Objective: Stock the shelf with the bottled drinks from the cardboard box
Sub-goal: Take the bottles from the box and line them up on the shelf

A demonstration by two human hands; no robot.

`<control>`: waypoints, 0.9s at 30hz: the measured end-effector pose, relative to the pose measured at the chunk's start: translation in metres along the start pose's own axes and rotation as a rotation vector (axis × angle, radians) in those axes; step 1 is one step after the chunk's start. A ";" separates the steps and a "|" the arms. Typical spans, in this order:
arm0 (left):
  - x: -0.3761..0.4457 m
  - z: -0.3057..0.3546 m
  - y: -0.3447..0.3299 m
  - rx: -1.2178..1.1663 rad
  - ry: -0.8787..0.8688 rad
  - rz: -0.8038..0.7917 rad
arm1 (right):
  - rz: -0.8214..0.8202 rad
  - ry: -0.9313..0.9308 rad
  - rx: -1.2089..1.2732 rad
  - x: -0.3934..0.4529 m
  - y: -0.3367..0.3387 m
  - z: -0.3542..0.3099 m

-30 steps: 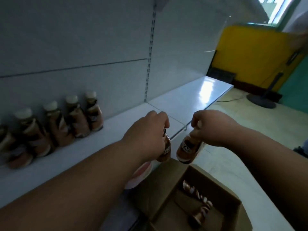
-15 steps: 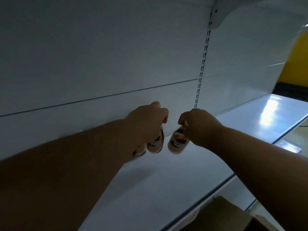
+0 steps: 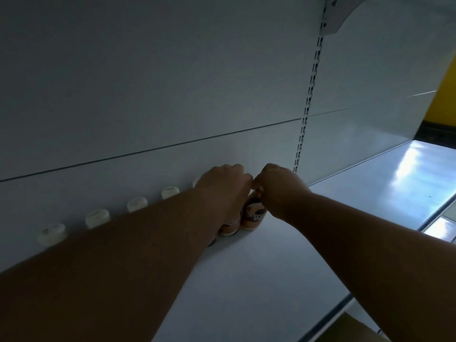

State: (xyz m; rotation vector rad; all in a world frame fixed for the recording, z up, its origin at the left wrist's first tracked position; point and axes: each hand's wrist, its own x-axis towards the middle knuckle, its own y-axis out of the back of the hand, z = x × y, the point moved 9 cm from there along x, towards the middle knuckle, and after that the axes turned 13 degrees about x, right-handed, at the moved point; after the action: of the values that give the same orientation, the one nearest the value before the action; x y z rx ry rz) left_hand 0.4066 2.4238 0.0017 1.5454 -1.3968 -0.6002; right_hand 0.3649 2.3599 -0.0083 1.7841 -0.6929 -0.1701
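Both my arms reach to the back of the white shelf. My left hand grips the top of a brown bottled drink that stands on the shelf. My right hand holds the cap end of a second brown bottle just to its right, also down on the shelf. The two bottles touch each other. Behind my left forearm a row of several bottles runs left along the back wall; only their cream caps show. A corner of the cardboard box peeks in at the bottom right.
The slotted upright of the shelving stands just right of my hands. A shelf bracket juts out at the top right. The shelf continues right as a glossy white panel. A yellow wall lies beyond.
Both hands moved forward and down with their bottles, from hanging above the shelf to resting them on it at the right end of the bottle row. The view swung left.
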 end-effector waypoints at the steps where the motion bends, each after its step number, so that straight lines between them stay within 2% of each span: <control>1: 0.000 0.000 0.000 0.021 0.003 0.003 | -0.003 -0.001 0.000 0.003 0.000 -0.002; 8: -0.006 -0.002 0.006 0.058 0.070 0.035 | -0.001 -0.033 0.198 -0.009 -0.001 -0.006; 12: -0.020 -0.001 0.021 -0.012 0.134 0.074 | 0.059 -0.074 0.228 -0.038 0.012 0.009; 15: -0.039 0.021 0.027 -0.140 0.087 0.090 | 0.085 -0.117 0.224 -0.069 0.031 0.020; 18: -0.067 0.063 0.026 -0.367 0.044 0.077 | 0.156 -0.181 0.205 -0.116 0.052 0.037; 21: -0.101 0.129 0.023 -0.542 -0.015 -0.001 | 0.180 -0.244 0.166 -0.175 0.060 0.059; 24: -0.128 0.203 0.019 -0.668 -0.099 -0.062 | 0.233 -0.319 0.139 -0.238 0.061 0.090; 27: -0.149 0.276 0.006 -0.686 -0.192 -0.151 | 0.239 -0.418 0.147 -0.298 0.048 0.121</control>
State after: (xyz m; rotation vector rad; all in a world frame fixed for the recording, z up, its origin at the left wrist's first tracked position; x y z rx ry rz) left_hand 0.1370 2.4798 -0.1485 1.0551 -1.0471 -1.2021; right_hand 0.0500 2.4104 -0.0727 1.8043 -1.2380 -0.3422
